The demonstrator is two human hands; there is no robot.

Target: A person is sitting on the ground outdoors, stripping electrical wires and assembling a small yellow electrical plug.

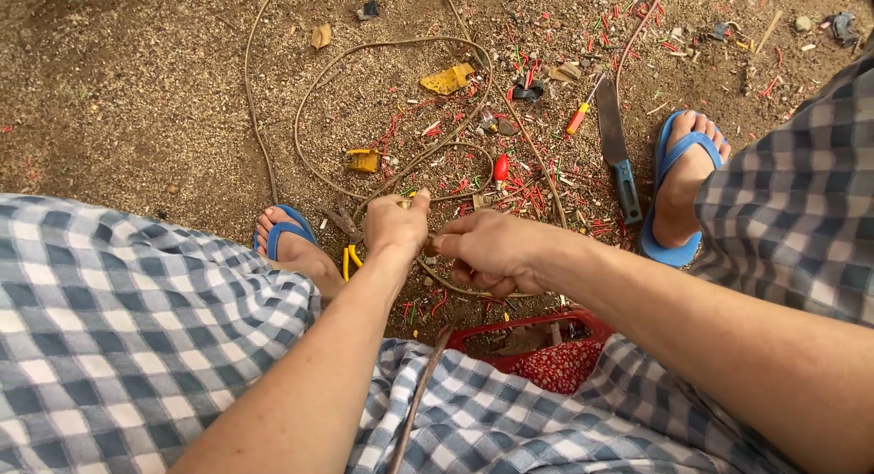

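Checked cloth over my knees fills the bottom of the view, with a red basket [583,326] tucked between them on the ground. Just past it my left hand [394,224] and right hand [492,249] meet over the dirt, both closed: the fingers of each pinch the same tan cable [314,91], close together, with only a short bit of it showing between them. That short bit runs roughly left to right, level with the ground.

I judge the cable light but springy: stiff enough to hold its loops, bendable by hand, and dusty rather than slippery, so a firm pinch near the worked spot is the place to hold it. Yellow-handled pliers [350,255] lie just under my left hand, beside my left foot in a blue sandal [289,231].

From my hands the cable sweeps away in big loops across the dirt, its long run heading up and to the left. Scraps of red wire [460,184] litter the ground around it. Farther right lies a knife [615,151] with a blue handle, blade pointing away, beside my right sandal [674,164].
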